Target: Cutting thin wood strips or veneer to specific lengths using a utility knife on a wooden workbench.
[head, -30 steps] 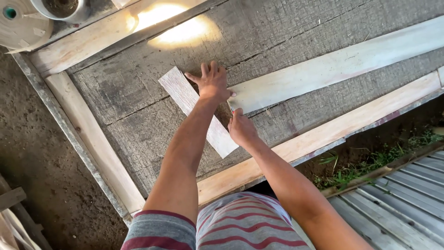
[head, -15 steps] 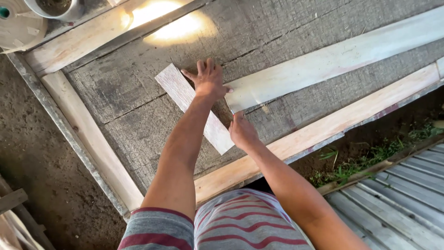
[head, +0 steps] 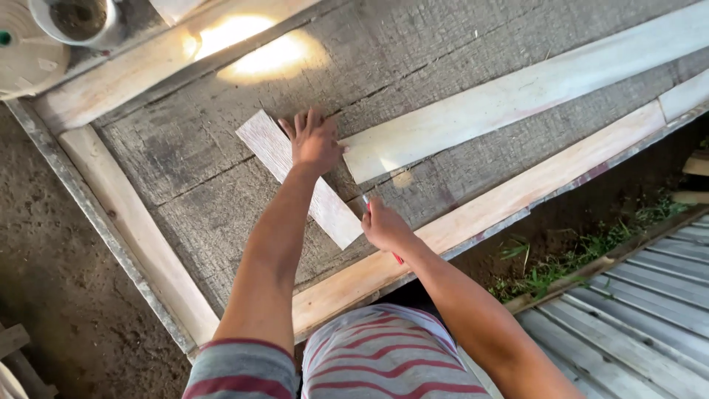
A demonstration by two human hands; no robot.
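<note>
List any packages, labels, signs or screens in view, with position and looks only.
None show: no package, label, sign or screen.
Nearest to one: a round pale container with a green cap, top left corner.
Beside it, a grey-white bucket at the top edge, dark inside.

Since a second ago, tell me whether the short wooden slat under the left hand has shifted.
No. The short wooden slat lies at the same slant beside the end of the long pale plank, and the left hand presses it as before.
</note>
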